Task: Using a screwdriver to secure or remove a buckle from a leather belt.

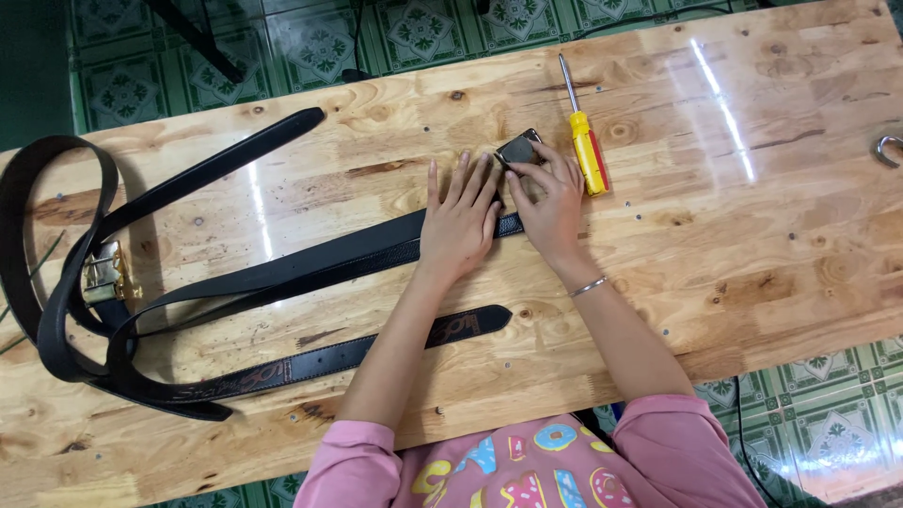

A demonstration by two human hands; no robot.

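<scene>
At the far left of the wooden surface (752, 245), several black belts (56, 310) lie looped over one another, and a gold-coloured buckle (111, 275) sits among the loops. One loose belt end (273, 132) reaches up toward the back edge. A patterned belt (376, 346) with a stamped design runs along the near side, its tip ending just short of the person's left forearm. A plain black belt strap (310, 263) stretches from the tangle toward the middle of the surface.

The left hand (459, 218) lies flat on this strap, fingers spread and extended, pressing it down rather than gripping it. Just beside it, the right hand (550, 202) rests on the strap's end, its fingers curled loosely round a dark rectangular buckle (519, 150), which the fingertips touch at the lower edge. A thin bracelet (588, 285) circles the right wrist.

Just right of that hand lies a screwdriver (583, 141) with a yellow and red handle, shaft pointing away. At the far right edge, a small metal hook (887, 150) lies apart. Green patterned floor tiles (320, 42) show beyond.
</scene>
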